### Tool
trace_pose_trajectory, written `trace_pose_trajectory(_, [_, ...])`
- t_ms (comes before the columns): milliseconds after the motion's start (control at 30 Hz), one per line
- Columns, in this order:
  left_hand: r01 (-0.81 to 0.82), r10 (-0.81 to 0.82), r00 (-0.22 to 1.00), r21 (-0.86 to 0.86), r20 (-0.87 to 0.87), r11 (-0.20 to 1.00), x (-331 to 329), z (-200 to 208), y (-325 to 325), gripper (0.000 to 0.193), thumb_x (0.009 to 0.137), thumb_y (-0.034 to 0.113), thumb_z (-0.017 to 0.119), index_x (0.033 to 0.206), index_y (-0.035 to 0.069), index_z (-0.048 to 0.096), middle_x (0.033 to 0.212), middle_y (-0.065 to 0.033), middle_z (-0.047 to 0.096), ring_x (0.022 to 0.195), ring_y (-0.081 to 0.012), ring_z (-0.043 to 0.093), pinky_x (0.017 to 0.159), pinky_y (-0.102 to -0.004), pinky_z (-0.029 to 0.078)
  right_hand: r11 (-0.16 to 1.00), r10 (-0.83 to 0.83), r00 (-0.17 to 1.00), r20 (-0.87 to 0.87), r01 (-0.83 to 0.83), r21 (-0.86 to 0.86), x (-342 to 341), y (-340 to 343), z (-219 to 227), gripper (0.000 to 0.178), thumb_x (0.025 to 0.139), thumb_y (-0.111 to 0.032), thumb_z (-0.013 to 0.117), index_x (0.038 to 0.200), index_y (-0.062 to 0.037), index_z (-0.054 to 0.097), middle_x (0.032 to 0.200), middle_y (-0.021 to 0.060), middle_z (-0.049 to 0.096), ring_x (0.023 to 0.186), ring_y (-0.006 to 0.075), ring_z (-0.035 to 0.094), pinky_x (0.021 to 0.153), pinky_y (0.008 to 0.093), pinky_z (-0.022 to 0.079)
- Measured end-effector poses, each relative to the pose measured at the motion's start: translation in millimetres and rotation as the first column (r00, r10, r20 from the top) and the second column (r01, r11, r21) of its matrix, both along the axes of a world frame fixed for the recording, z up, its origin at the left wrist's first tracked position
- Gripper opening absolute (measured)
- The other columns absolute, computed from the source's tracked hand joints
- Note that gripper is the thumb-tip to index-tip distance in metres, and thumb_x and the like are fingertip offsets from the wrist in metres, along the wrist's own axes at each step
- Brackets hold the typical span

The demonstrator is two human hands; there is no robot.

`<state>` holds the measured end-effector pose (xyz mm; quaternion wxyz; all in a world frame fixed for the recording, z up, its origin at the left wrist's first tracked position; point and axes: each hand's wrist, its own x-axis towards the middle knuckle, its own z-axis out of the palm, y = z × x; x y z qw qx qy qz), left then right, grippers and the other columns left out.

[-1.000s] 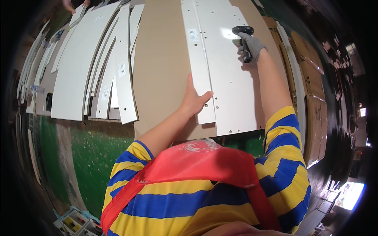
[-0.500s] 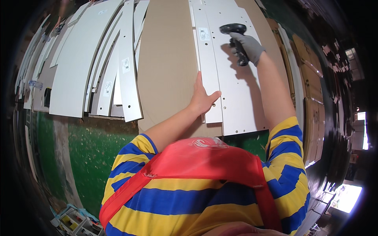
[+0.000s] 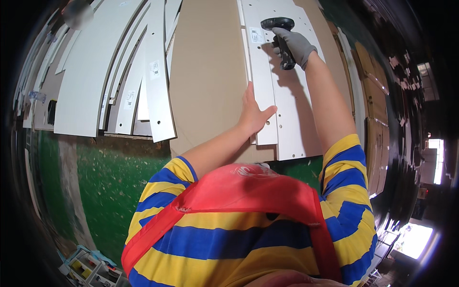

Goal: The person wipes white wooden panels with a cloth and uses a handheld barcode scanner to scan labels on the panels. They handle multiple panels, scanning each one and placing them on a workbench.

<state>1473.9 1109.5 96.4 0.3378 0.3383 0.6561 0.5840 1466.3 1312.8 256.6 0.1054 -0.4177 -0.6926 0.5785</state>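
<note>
So the right arm is stretched out almost straight toward the far side, and the gloved right hand [image 3: 297, 46] has its fingers wrapped round the handle of a black handheld tool [image 3: 285, 53], which sits over the far part of the white panels. Left arm's bent; the bare left hand [image 3: 256, 115] is spread, thumb on the narrow white panel [image 3: 262, 71], fingers along its left edge, not gripped around anything.

Near left there's a divided tray [image 3: 98, 275] with something yellow inside, too small to tell. More white boards [image 3: 95, 67] far left, cardboard boxes [image 3: 380, 158] right. Right forearm hides some panel.
</note>
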Motion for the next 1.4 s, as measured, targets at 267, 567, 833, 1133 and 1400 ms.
trace_pose_trajectory(267, [-0.034, 0.072, 0.829, 0.079, -0.554, 0.996, 16, 36, -24, 0.101, 0.079, 0.032, 0.078, 0.151, -0.006, 0.017, 0.152, -0.0344, 0.019, 0.144, -0.0466, 0.019, 0.118, -0.0526, 0.019, 0.979, -0.2, 0.882, -0.426, 0.192, -0.063, 175, -42, 8, 0.043, 0.093, -0.042, 0.062, 0.107, -0.0012, 0.067, 0.087, 0.007, 0.065, 0.076, 0.0146, 0.065, 0.059, 0.0305, 0.056])
trace_pose_trajectory(567, [0.458, -0.476, 0.01, -0.419, -0.879, 0.784, 114, 48, -28, 0.074, 0.089, 0.033, 0.065, 0.149, 0.004, 0.033, 0.154, -0.0283, 0.027, 0.146, -0.0471, 0.018, 0.115, -0.0633, 0.02, 0.544, -0.825, 0.44, -0.353, 0.453, -0.706, 400, -119, -115, 0.033, 0.096, -0.031, 0.06, 0.108, -0.0007, 0.061, 0.107, 0.0096, 0.06, 0.099, 0.0282, 0.061, 0.094, 0.0439, 0.053])
trace_pose_trajectory(833, [0.514, -0.382, 0.025, -0.315, -0.924, 0.798, 140, 68, -2, 0.071, 0.093, 0.024, 0.06, 0.152, 0.005, 0.026, 0.159, -0.0253, 0.019, 0.148, -0.045, 0.014, 0.115, -0.0643, 0.019, 0.712, -0.63, 0.527, -0.57, 0.684, -0.155, 373, -111, -70, 0.036, 0.099, -0.022, 0.052, 0.121, 0.0033, 0.065, 0.11, 0.0083, 0.063, 0.098, 0.0143, 0.058, 0.089, 0.0283, 0.046])
trace_pose_trajectory(1133, [0.412, -0.433, 0.897, 0.186, 0.092, 0.892, 130, 151, 52, 0.103, 0.091, 0.07, 0.049, 0.156, 0.0, 0.009, 0.161, -0.0215, 0.01, 0.151, -0.0313, 0.009, 0.117, -0.0587, 0.015, 0.786, -0.235, 0.731, -0.641, 0.53, 0.317, 342, -149, 11, 0.049, 0.08, 0.002, 0.073, 0.127, -0.0026, 0.06, 0.119, 0.0086, 0.065, 0.107, 0.016, 0.062, 0.095, 0.0329, 0.048])
trace_pose_trajectory(1400, [0.299, -0.293, 0.953, -0.095, 0.076, 0.95, 47, 230, -3, 0.074, 0.086, 0.058, 0.065, 0.127, -0.002, 0.054, 0.11, -0.0141, 0.062, 0.1, -0.0206, 0.057, 0.082, -0.0388, 0.049, 0.962, 0.249, 0.812, -0.528, -0.269, 0.039, 313, -175, 45, 0.045, 0.085, -0.02, 0.066, 0.124, 0.0009, 0.057, 0.134, 0.0157, 0.058, 0.116, 0.0233, 0.058, 0.096, 0.034, 0.047])
